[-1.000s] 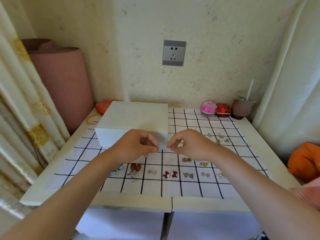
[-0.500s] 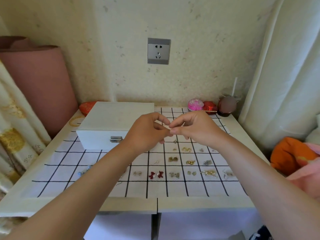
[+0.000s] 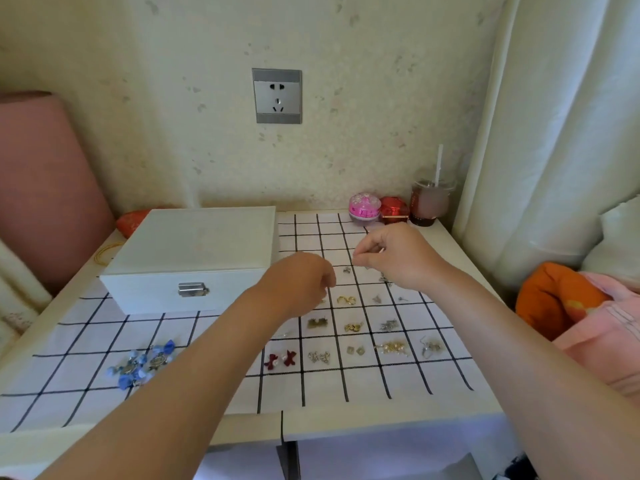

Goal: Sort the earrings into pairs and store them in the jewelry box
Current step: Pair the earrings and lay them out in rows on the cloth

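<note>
A closed white jewelry box with a metal latch stands at the back left of a grid-patterned cloth. Many small earrings lie in the cloth's squares: blue ones, red bows, gold hoops, and several silver and gold ones to the right. My right hand hovers above the back rows and pinches a small earring in its fingertips. My left hand is blurred, with curled fingers, just right of the box's front corner. Whether it holds anything is hidden.
Against the wall stand a pink round case, a red case and a cup with a straw. A red pouch and a gold bangle lie left of the box. Curtains hang at both sides.
My hands were joined in front of the box and have parted. The left dropped down and left, the right moved right, still pinching. My view has turned left.
</note>
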Motion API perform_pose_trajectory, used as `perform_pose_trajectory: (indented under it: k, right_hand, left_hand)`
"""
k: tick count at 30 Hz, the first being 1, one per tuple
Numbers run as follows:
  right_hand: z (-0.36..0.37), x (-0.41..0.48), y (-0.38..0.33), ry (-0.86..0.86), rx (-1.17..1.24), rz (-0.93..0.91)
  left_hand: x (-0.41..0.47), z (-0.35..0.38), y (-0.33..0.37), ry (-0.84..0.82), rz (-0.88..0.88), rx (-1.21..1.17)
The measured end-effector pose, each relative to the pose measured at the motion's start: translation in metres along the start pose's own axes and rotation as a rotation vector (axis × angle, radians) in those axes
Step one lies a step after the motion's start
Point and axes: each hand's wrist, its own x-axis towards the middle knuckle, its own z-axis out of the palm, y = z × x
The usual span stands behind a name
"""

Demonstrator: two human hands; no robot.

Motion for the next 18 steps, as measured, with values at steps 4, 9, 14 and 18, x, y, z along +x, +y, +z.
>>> perform_pose_trajectory:
  k: [4,9,14,18]
  right_hand:
    - [0.01,0.0,0.004,-0.133,-0.157,0.011]
    - [0.023,0.0,-0.003,-0.191,-0.251,-0.025]
    - [0.035,0.003,-0.011,-0.226,-0.299,-0.052]
    - [0.043,0.006,-0.016,-0.256,-0.319,-0.06]
  left_hand:
    - [0.008,0.01,0.005,-0.03,-0.039,0.22]
    - [0.011,0.006,0.005,-0.079,-0.04,0.31]
    - [0.004,-0.02,-0.004,0.104,0.062,0.403]
    - [0.001,-0.037,-0.021,0.204,0.03,0.377]
